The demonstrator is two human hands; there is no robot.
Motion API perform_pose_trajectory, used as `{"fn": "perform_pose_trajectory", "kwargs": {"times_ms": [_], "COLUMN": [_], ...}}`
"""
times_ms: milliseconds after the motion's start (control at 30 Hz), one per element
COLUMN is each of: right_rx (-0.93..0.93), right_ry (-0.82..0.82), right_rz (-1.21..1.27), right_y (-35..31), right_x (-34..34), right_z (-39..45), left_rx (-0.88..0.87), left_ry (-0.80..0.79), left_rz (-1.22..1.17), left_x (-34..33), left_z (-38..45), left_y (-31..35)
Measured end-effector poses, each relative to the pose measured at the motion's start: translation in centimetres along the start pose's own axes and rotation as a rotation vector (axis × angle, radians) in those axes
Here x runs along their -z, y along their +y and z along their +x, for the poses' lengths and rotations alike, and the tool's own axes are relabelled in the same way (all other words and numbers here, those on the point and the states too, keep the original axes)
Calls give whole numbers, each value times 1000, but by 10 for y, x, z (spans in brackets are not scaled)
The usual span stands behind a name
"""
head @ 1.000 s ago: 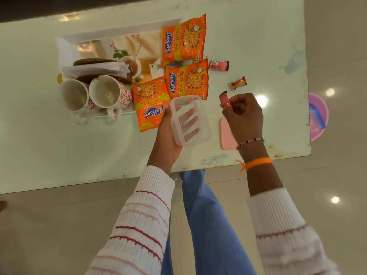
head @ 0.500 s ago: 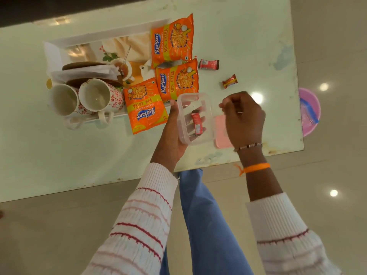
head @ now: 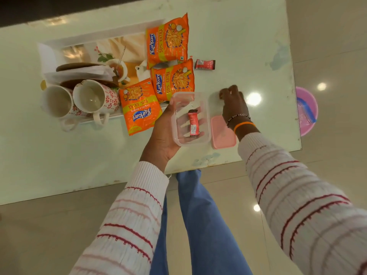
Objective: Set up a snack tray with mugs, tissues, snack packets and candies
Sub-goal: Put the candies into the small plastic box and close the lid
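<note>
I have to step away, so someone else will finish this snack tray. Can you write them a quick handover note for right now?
Left hand holds the clear box with one red candy inside.
Right hand reaches down to the table; what it grasps is hidden.
Done: two mugs and tissues on the tray; three snack packets lie at its edge.
Left: the candy still on the table, then the pink lid.

Clear box (head: 206,116): held in left hand (head: 162,137), one red candy (head: 193,122) inside. Right hand (head: 234,104): fingers curled on tabletop (head: 79,151) beyond box. Pink lid (head: 221,135) beside box.
</note>
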State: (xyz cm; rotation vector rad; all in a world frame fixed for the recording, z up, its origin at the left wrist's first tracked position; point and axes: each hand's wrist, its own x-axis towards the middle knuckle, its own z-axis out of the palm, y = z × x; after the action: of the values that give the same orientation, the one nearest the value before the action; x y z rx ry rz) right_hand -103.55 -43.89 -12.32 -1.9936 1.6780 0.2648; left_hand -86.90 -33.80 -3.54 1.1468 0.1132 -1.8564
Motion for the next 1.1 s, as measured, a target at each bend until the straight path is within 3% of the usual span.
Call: {"fn": "perform_pose_trajectory", "kwargs": {"times_ms": [67, 133, 233, 333, 433, 533, 633, 800, 867, 967, 1100], "right_rx": [1, -52, -146, -176, -140, -51, -2, -41, -95, -107, 142], "right_ry": [-17, -27, 161, 348, 330, 164, 64, 314, 330, 239, 14], "right_rz": [-9, 144, 507, 672, 753, 722, 538, 506, 517, 508, 198], "right_y": [1, -3, -17, -36, -62, -88, -102, -89, -77, -62, -53], "right_x": [-1, 3, 22, 47, 68, 75, 69, 83, 82, 73, 54], "right_z": [-7, -16, -38, -65, -86, -98, -100, -77, -53, -4, 52], "left_rx": [-17, -33, -56, -89, -140, -130, -142, -223, -256, -268, -232], "left_ry": [12, 31, 76, 113, 113, 137, 163, 196, 188, 197, 220], "left_rz": [-6, -15, -20, -3, -3, 62, 125, 92, 69, 28, 3], "left_x": [0, 0, 0, -1, 0, -2, -4, 1, 4, 3, 6], "left_z": [0, 0, -1, -2, 0, 3, 5, 8, 8, 2, -1], "left_y": [-1, -2, -1, -2, -2, -3, -3, 0, 3, 10, 17]}}
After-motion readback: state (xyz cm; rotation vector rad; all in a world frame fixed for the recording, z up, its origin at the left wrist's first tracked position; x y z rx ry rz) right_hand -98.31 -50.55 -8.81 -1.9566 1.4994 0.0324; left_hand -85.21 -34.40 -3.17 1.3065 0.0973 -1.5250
